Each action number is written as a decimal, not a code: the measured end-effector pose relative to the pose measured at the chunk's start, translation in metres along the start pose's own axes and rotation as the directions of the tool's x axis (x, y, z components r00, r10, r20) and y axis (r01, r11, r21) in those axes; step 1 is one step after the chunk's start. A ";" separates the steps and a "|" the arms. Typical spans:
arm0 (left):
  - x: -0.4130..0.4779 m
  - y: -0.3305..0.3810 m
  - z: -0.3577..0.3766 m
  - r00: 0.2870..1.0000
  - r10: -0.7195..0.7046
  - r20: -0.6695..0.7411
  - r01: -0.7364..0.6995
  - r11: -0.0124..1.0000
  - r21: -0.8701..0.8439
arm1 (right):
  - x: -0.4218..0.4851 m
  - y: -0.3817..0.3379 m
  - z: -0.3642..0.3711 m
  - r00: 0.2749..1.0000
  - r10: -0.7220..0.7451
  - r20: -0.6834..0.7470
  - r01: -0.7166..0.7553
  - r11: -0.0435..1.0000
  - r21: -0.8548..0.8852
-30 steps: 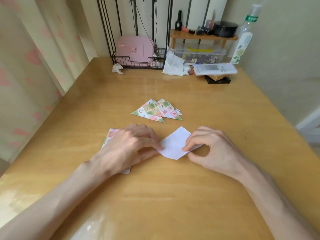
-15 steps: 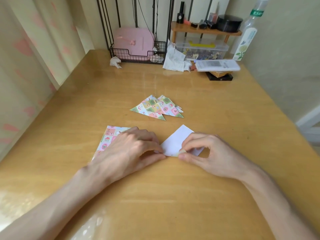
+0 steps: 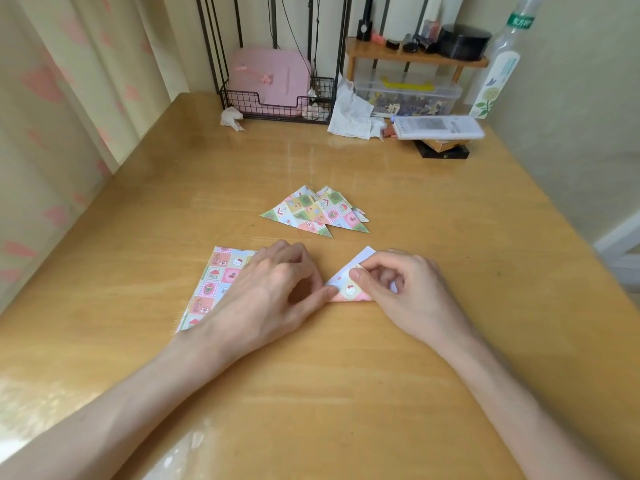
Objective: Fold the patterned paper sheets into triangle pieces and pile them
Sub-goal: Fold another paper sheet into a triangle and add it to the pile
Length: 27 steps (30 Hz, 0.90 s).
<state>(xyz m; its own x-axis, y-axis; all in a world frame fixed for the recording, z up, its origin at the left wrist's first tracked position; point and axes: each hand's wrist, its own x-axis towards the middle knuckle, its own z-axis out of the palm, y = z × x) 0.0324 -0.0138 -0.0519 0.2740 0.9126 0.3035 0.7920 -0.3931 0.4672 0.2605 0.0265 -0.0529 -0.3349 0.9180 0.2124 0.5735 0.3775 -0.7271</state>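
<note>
Person's left hand [image 3: 277, 289] & right hand [image 3: 408, 296], both bare thru the forearms, nails trimmed short, over wooden table [image 3: 346, 393].

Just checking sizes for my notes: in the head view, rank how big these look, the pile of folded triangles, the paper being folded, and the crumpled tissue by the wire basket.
1. pile of folded triangles
2. paper being folded, only partly visible
3. crumpled tissue, though it lies farther away, so unsure
</note>
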 end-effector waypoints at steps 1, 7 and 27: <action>0.000 0.000 0.001 1.000 -0.013 -0.002 0.013 1.000 0.010 | 0.001 -0.001 0.002 1.000 -0.006 -0.027 0.005 1.000 -0.013; 0.002 0.001 0.006 0.998 -0.053 -0.030 0.054 0.996 0.064 | 0.005 0.000 0.009 0.995 -0.010 -0.099 0.003 0.998 -0.069; 0.004 0.008 0.009 0.962 -0.264 -0.074 0.272 0.954 0.127 | 0.007 -0.003 0.014 0.988 0.051 -0.147 -0.069 0.990 -0.121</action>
<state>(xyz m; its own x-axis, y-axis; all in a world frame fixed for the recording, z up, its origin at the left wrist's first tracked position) 0.0449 -0.0125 -0.0542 0.0136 0.9731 0.2299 0.8994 -0.1123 0.4224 0.2462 0.0298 -0.0585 -0.1921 0.9438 0.2690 0.6812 0.3255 -0.6558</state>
